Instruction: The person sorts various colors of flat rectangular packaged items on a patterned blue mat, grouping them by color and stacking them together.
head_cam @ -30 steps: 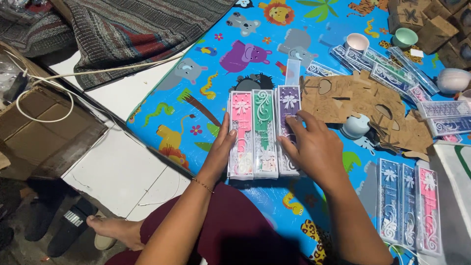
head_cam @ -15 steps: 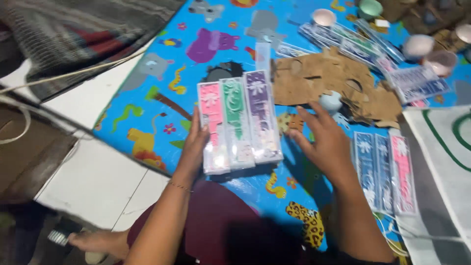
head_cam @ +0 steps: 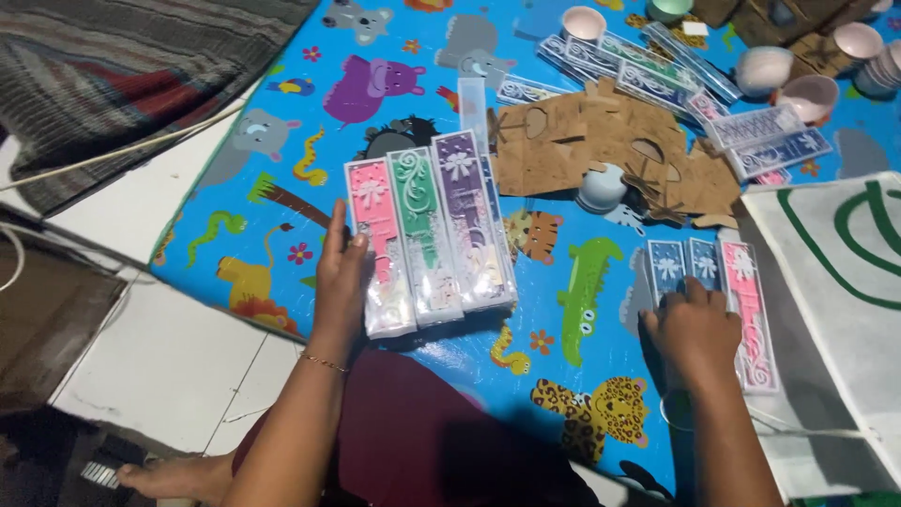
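Observation:
Three long clear-wrapped packs lie side by side on the blue animal-print mat (head_cam: 282,207): a pink pack (head_cam: 377,239), a green pack (head_cam: 424,235) and a purple pack (head_cam: 471,221). My left hand (head_cam: 343,274) rests flat on the pink pack's lower half, fingers together. Off to the right, my right hand (head_cam: 696,329) presses down on a second row of packs, two blue packs (head_cam: 683,265) and a pink pack (head_cam: 748,300). Its fingers cover their lower ends; I cannot tell if it grips one.
Brown cardboard cut-outs (head_cam: 601,155) and a small pale cup (head_cam: 601,188) lie beyond the packs. More packs (head_cam: 648,75) and several bowls (head_cam: 807,89) sit at the far edge. A white bag with green print (head_cam: 835,282) lies at right; white tiles (head_cam: 160,347) at left.
My right hand has left the purple pack and moved right onto the second row of packs. My left hand stays on the pink pack. The view has shifted left.

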